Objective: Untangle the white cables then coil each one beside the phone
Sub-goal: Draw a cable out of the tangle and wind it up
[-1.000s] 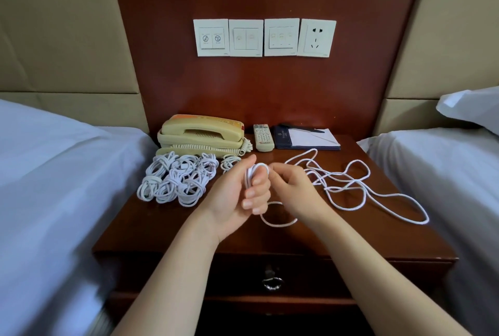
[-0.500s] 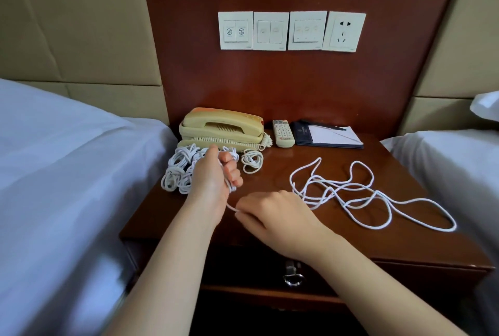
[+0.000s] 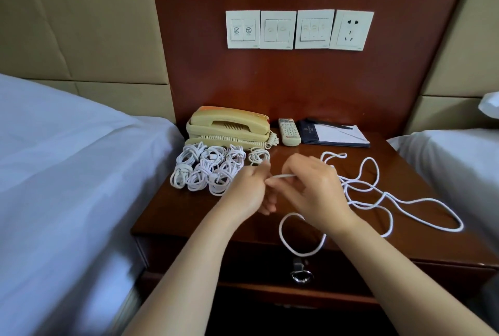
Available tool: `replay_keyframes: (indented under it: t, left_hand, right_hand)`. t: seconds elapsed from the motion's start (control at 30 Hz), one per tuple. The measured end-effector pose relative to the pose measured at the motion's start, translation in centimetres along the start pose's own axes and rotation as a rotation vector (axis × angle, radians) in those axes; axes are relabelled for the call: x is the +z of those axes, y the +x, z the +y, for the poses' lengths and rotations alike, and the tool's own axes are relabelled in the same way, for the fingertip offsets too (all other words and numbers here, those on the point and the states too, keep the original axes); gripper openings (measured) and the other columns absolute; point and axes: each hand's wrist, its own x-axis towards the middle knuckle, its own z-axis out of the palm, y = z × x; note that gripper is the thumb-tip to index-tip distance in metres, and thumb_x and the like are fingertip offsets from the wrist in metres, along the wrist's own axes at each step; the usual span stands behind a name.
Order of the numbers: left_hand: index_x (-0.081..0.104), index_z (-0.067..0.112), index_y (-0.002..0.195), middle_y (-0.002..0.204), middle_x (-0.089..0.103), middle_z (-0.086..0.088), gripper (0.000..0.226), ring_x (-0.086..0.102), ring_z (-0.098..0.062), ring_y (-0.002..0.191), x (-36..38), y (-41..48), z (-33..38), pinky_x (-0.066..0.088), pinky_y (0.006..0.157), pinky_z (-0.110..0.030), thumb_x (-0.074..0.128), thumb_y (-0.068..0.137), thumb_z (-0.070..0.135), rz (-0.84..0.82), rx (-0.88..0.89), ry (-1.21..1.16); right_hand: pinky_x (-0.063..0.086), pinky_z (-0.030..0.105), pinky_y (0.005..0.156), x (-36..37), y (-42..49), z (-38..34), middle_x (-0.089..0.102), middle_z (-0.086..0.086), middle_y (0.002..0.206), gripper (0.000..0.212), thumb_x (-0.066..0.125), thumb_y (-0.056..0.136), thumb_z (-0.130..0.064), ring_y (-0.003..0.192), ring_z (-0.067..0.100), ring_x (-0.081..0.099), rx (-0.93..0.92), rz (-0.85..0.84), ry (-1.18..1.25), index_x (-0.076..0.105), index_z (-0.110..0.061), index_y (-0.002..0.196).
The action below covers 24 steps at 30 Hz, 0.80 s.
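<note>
Item: loose white cable (image 3: pixel 282 175), round cord, matte, one length.
- A short straight stretch runs between the two hands, above the counter (image 3: pixel 189 214).
- Left hand (image 3: pixel 249 190): fingers curled in, pinching one end of that stretch.
- Right hand (image 3: pixel 310 187): knuckles up, thumb and fingers pinching the same stretch just beside the left.
- Below the right wrist the cable drops into one open loop that hangs past the counter's front edge.
- To the right of the right hand the rest sprawls flat in several wide, overlapping loops, uncoiled.

Item: coiled white cables (image 3: pixel 210 171), small tight bundles, each wrapped round its own middle.
- They lie packed together in a cluster, touching one another, left of and beyond the left hand, just in front of the phone (image 3: pixel 229 126).

Item: the phone, beige, corded, handset on its cradle, beyond the left hand.

Item: remote control (image 3: pixel 289 131) and notepad (image 3: pixel 334 134), beyond the right hand.
</note>
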Motion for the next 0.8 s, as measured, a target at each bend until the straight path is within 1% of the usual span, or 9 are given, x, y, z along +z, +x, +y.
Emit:
replay_keyframes:
  t: [0.07, 0.2, 0.27, 0.37, 0.47, 0.57, 0.63, 0.73, 0.8]
  left_hand:
    - [0.044, 0.006, 0.059, 0.038, 0.043, 0.001, 0.056, 0.041, -0.012, 0.032, 0.1, -0.1, 0.3, 0.034, 0.038, -0.019, 0.023, 0.104, 0.032, -0.165, -0.076, -0.119]
    - [0.04, 0.01, 0.06, 0.042, 0.033, 0.002, 0.06, 0.03, -0.009, 0.034, 0.2, -0.6, 1.0, 0.027, 0.039, -0.02, 0.017, 0.1, 0.048, -0.43, -0.17, -0.329]
    - [0.038, 0.011, 0.059, 0.042, 0.029, 0.005, 0.06, 0.025, -0.007, 0.033, 0.3, -0.9, 1.2, 0.025, 0.038, -0.019, 0.018, 0.097, 0.053, -0.537, -0.177, -0.405]
    - [0.039, 0.016, 0.054, 0.041, 0.022, 0.009, 0.052, 0.02, -0.003, 0.033, 0.2, -0.9, 1.1, 0.024, 0.037, -0.016, 0.031, 0.092, 0.05, -0.629, -0.112, -0.461]
    - [0.039, 0.018, 0.051, 0.041, 0.021, 0.009, 0.047, 0.019, -0.001, 0.032, -0.2, -0.6, 1.1, 0.025, 0.036, -0.015, 0.037, 0.091, 0.041, -0.575, -0.054, -0.57]
    - [0.038, 0.017, 0.049, 0.039, 0.021, 0.009, 0.05, 0.02, -0.001, 0.03, -0.8, 0.1, 0.8, 0.024, 0.034, -0.015, 0.034, 0.096, 0.035, -0.399, -0.041, -0.752]
    - [0.037, 0.017, 0.048, 0.038, 0.021, 0.009, 0.055, 0.02, -0.002, 0.029, -1.0, 0.7, 0.6, 0.024, 0.033, -0.016, 0.03, 0.1, 0.031, -0.278, -0.029, -0.801]
    - [0.038, 0.018, 0.045, 0.036, 0.022, 0.009, 0.06, 0.02, -0.003, 0.028, -1.4, 1.6, 0.4, 0.025, 0.032, -0.016, 0.026, 0.103, 0.03, -0.15, -0.016, -0.874]
    - [0.038, 0.018, 0.044, 0.035, 0.022, 0.009, 0.061, 0.02, -0.003, 0.028, -1.8, 2.0, 0.4, 0.027, 0.032, -0.017, 0.026, 0.103, 0.03, -0.084, -0.011, -0.917]
  right_hand:
    - [0.024, 0.016, 0.058, -0.1, 0.0, 0.3, 0.044, -0.006, 0.06, 0.032, 0.058, 0.086, -0.034, 0.059, 0.011, 0.036, 0.058, 0.004, 0.02, 0.049, -0.01, 0.066]
    - [0.027, 0.016, 0.056, -0.2, 0.1, 1.4, 0.038, -0.014, 0.063, 0.024, 0.054, 0.087, -0.037, 0.06, 0.008, 0.035, 0.182, -0.007, 0.076, 0.044, -0.021, 0.071]
    - [0.025, 0.019, 0.055, -0.1, 0.1, 2.0, 0.036, -0.016, 0.062, 0.022, 0.049, 0.088, -0.037, 0.06, 0.009, 0.034, 0.218, -0.009, 0.101, 0.041, -0.023, 0.073]
    - [0.026, 0.024, 0.055, -0.1, -0.1, 3.3, 0.041, -0.01, 0.062, 0.03, 0.043, 0.091, -0.038, 0.058, 0.01, 0.036, 0.258, -0.019, 0.095, 0.045, -0.016, 0.071]
    - [0.025, 0.026, 0.057, -0.3, -0.7, 5.2, 0.044, -0.004, 0.066, 0.032, 0.04, 0.093, -0.036, 0.062, 0.014, 0.039, 0.247, -0.044, -0.007, 0.047, -0.013, 0.072]
    - [0.035, 0.033, 0.063, -0.6, -1.7, 7.4, 0.049, 0.0, 0.071, 0.027, 0.042, 0.095, -0.031, 0.068, 0.019, 0.044, 0.304, -0.121, -0.112, 0.049, -0.013, 0.075]
    - [0.039, 0.037, 0.063, -0.9, -2.2, 8.8, 0.054, 0.004, 0.074, 0.022, 0.046, 0.093, -0.026, 0.07, 0.02, 0.044, 0.299, -0.139, -0.198, 0.053, -0.012, 0.077]
    - [0.038, 0.033, 0.062, -1.8, -2.7, 10.6, 0.055, 0.007, 0.076, 0.028, 0.045, 0.092, -0.026, 0.071, 0.027, 0.048, 0.261, -0.105, -0.394, 0.057, -0.008, 0.075]
    - [0.038, 0.033, 0.058, -2.7, -2.8, 11.7, 0.052, 0.01, 0.075, 0.029, 0.05, 0.093, -0.022, 0.069, 0.03, 0.051, 0.379, -0.094, -0.407, 0.054, -0.006, 0.07]
